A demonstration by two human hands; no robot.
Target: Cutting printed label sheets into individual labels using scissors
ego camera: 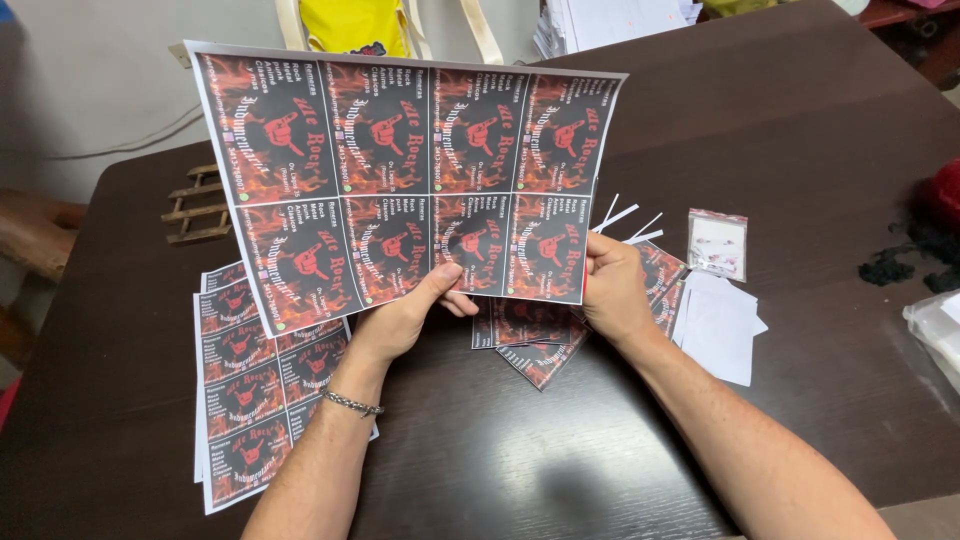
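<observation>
I hold up a printed sheet (400, 180) of several black-and-red cards with flame art, tilted above the dark table (780, 130). My left hand (405, 315), with a chain bracelet on the wrist, pinches the sheet's lower edge near the middle, thumb on the front. My right hand (612, 290) grips the sheet's lower right corner. Under the sheet lies a small pile of cut cards (545, 345) of the same print.
A stack of uncut printed sheets (245, 400) lies at the left. White paper pieces (720, 320), thin paper strips (625, 215) and a small clear bag (717, 243) lie at the right. A wooden rack (195, 205) sits far left, black and red fabric (920, 240) far right.
</observation>
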